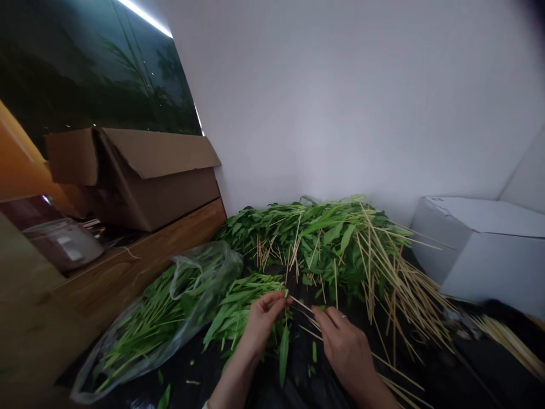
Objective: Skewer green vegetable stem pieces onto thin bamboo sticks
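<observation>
My left hand [261,322] pinches a green leafy stalk [284,343] that hangs down from its fingertips. My right hand [343,341] is closed on a thin bamboo skewer [303,307] whose tip points at the left fingers. Both hands hover over a black plastic sheet [443,375]. Just behind and left of them lies a small bunch of loose greens [238,301]. Further back sits a big heap of greens threaded on skewers [336,238], the stick ends fanning out to the right.
A clear plastic bag of greens [162,312] lies at the left. A wooden ledge [140,255] holds an open cardboard box [140,176]. A white box [481,244] stands at the right, with more skewers [506,341] beside it. A white wall is behind.
</observation>
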A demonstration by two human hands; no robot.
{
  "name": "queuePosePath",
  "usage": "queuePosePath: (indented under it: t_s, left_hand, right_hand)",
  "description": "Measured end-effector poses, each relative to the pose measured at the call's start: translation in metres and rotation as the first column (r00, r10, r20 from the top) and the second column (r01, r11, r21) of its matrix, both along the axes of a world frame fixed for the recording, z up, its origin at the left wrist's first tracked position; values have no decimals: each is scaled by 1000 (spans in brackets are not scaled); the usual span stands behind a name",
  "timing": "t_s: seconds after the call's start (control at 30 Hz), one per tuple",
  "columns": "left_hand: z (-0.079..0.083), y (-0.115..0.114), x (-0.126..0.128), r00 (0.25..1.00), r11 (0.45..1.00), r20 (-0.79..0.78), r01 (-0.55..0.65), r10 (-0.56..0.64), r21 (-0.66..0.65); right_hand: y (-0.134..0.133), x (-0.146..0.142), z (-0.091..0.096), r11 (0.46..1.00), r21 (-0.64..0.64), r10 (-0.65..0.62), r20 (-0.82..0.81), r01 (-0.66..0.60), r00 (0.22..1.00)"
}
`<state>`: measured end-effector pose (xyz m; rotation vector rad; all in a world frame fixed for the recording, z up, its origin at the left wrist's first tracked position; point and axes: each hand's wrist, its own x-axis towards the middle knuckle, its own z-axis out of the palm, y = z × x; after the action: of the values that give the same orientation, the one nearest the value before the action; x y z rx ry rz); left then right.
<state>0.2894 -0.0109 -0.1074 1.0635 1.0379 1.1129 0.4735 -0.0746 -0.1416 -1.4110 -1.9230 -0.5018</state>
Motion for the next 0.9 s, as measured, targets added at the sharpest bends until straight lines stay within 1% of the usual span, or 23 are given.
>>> queuePosePath:
  t_s: [0.2,0.37,0.5,0.67,0.9]
  left_hand:
    - [-5,1,-3,1000,1000,15,0,-1,11]
    - [-3,0,-1,1000,1000,23,-11,11,25]
    - [-1,-1,-1,1000,1000,21,-8,7,25]
    - [-2,-2,-1,1000,1000,24,-3,3,23]
    - [-3,-1,-2,1000,1000,24,-10,9,26]
  right_hand:
    - [-1,-2,0,1000,-9,7,9,-7,1000]
    - [-1,-3,1,999,7,51,21,-51,998]
    - [0,-3,-1,999,-10,31,11,-31,999]
    - [-1,-3,-1,999,-19,48,12,-48,999]
    - [0,-3,-1,997,10,76,-8,-76,997]
